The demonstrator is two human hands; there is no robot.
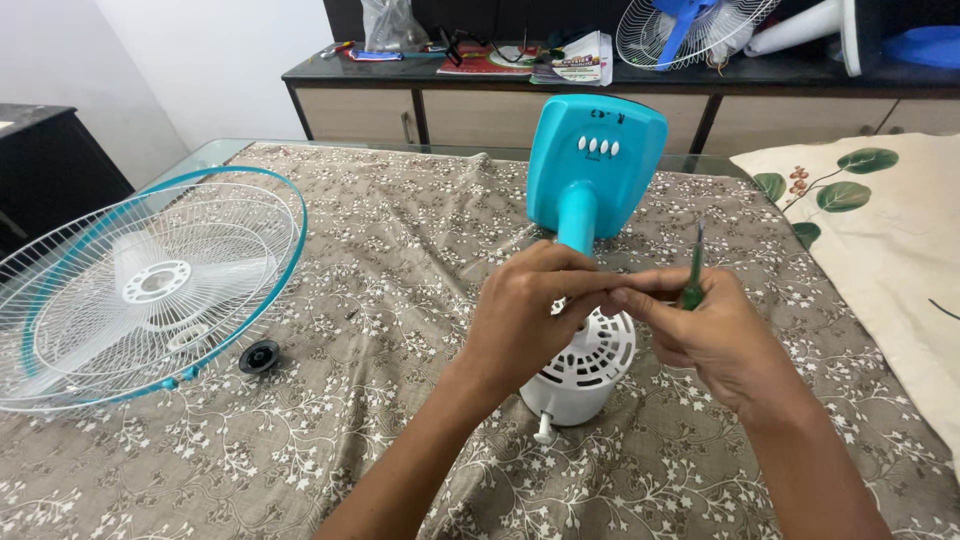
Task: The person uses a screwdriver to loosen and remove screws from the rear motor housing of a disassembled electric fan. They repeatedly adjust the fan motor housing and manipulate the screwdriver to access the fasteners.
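Note:
A teal table fan body [596, 165] lies on its side, its white vented motor housing [590, 370] pointing toward me. My left hand [525, 315] hovers above the housing, fingertips pinched against those of my right hand. My right hand [715, 335] grips a green-handled screwdriver [693, 275], its shaft pointing up. Whatever small part sits between the fingertips is too small to make out.
A white wire fan guard with a teal rim [150, 285] lies at the left, a black round cap [259, 356] beside it. A floral cloth [400, 260] covers the glass table. A leaf-print cushion [880, 230] is at right. A cabinet behind holds another fan guard [680, 30].

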